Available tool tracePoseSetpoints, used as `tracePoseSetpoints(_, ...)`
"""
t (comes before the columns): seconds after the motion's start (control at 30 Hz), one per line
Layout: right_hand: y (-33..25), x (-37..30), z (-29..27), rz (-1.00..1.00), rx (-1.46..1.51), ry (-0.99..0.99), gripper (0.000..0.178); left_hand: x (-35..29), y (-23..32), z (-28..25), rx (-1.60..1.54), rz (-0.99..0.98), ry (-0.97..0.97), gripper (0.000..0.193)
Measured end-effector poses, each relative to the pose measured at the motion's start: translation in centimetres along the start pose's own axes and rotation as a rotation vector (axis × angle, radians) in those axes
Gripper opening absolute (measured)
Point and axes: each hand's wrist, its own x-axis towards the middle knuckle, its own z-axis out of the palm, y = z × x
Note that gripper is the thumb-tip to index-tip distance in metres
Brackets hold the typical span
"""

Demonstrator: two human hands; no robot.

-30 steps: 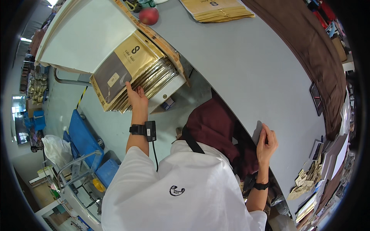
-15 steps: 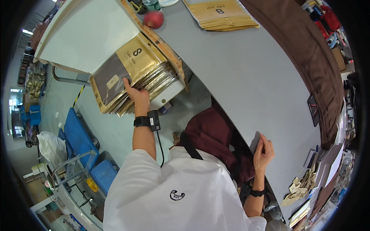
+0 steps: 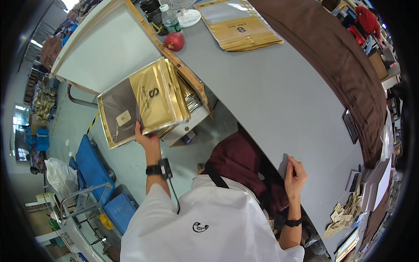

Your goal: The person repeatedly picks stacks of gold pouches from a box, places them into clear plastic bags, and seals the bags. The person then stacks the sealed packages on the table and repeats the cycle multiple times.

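My left hand [image 3: 147, 139] grips the near edge of several gold packaging bags [image 3: 161, 107], its thumb on top and its other fingers underneath. The top bag has a clear window showing dark grey folded fabric [image 3: 115, 102] and a cream hang tag [image 3: 123, 118] on a string. The held bags are tilted and raised above more gold bags [image 3: 190, 99] piled in a white box [image 3: 192, 121] beside the table. My right hand [image 3: 296, 177] rests at the edge of the grey table [image 3: 279, 96], its fingers loosely curled with nothing visible in them.
On the table's far side lie another stack of gold bags [image 3: 242, 32], a red round fruit [image 3: 174, 42] and a plastic bottle [image 3: 170, 19]. Brown fabric [image 3: 327, 48] drapes the right side, near a phone [image 3: 350, 126] and loose tags [image 3: 342, 214]. A blue cart [image 3: 94, 163] stands left.
My left hand has drawn some bags up off the pile and toward me, opening a gap above the bags below. My right hand stays nearly still. The view has shifted slightly.
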Motion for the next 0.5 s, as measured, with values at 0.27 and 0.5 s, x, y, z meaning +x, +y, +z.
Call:
tracePoseSetpoints(0.27, -8.9, 7.6, -2.0, -0.096, 0.240, -0.228, 0.019, -7.5, 3.4, -4.6, 0.018, -0.209, -0.496, 0.062)
tracePoseSetpoints(0.5, -16.4, 13.6, -4.7, -0.048, 0.725, -0.744, 0.050, -11.1, -3.9, 1.9, 0.016, -0.537, -0.753, 0.064)
